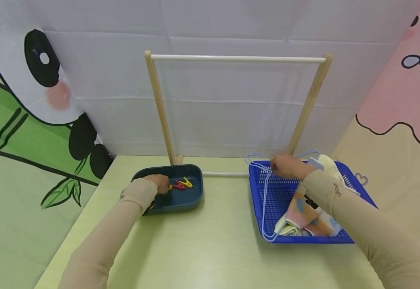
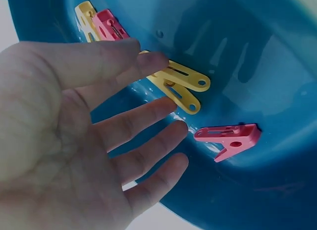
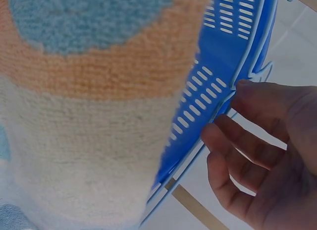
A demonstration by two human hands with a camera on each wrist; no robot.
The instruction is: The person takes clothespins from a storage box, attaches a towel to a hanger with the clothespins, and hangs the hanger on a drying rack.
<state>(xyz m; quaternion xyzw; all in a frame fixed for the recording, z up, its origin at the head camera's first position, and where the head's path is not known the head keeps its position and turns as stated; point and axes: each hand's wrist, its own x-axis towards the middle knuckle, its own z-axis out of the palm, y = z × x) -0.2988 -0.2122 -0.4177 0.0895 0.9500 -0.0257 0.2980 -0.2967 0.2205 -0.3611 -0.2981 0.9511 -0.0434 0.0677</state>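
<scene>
My left hand reaches into a dark teal tray at the left. In the left wrist view its fingers are loosely extended, the index fingertip at a yellow clothespin. A pink clothespin lies to the right, with another pink and a yellow one partly behind the thumb. At the back rim of a blue basket, my right hand pinches light-blue wire hangers between thumb and fingers. A patterned towel fills much of the right wrist view, beside the hand but apart from it.
A wooden rack with a white top bar stands behind the tray and basket; its lower bar runs between them. Folded cloths lie in the basket's right half. Printed curtains close off the back and sides of the pale table.
</scene>
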